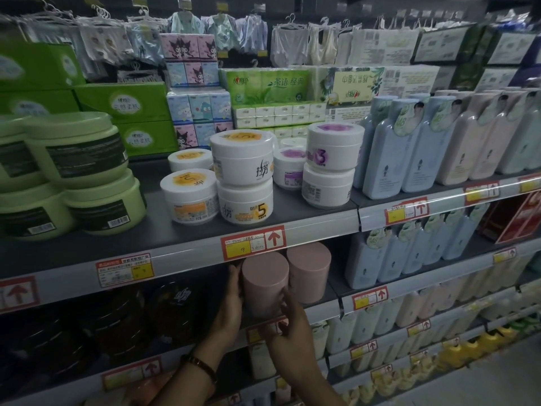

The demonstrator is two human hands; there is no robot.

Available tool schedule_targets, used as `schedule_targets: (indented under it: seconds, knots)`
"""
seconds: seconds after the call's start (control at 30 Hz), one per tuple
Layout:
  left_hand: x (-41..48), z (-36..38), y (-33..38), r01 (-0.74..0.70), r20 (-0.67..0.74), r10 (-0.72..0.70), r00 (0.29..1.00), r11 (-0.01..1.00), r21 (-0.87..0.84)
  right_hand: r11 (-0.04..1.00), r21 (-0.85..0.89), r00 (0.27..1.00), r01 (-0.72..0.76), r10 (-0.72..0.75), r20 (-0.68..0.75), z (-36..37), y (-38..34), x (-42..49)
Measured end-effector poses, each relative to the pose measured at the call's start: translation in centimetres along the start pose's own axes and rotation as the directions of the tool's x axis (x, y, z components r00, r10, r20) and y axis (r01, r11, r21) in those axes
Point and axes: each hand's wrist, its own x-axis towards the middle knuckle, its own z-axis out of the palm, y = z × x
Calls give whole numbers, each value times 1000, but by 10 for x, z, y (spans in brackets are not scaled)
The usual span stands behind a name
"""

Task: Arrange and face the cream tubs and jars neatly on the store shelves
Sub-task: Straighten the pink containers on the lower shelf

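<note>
Left hand [231, 291] and right hand [288, 320] are gripping 1 matte pink cylindrical jar [265, 284]; pale green round tubs [73, 153] above are showing back labels, evidently awaiting facing.

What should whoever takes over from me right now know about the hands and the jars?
Left hand: holds the front pink jar by its left side, on the second shelf.
Right hand: holds that jar's front right.
Second pink jar stands close behind, to the right.
Left to do: square this jar up. Above, the white tubs face mixed ways and the green tubs show barcode labels.
</note>
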Motion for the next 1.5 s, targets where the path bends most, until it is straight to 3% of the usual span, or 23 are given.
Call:
schedule_targets:
  seconds: [0.67,1.07,1.5]
  knots:
    - [-27,-1,-6,-13,13,13,1000,1000,9,999,15,999,36,-37,36,-21,-11,16]
    - [-23,-1,6,-19,-26,20,999,1000,6,998,50,999,-38,39,-25,-13,-2,1]
    - [-16,1,3,13,29,-13,1000,1000,0,993,4,990,-115,114,85,-11,-2,1]
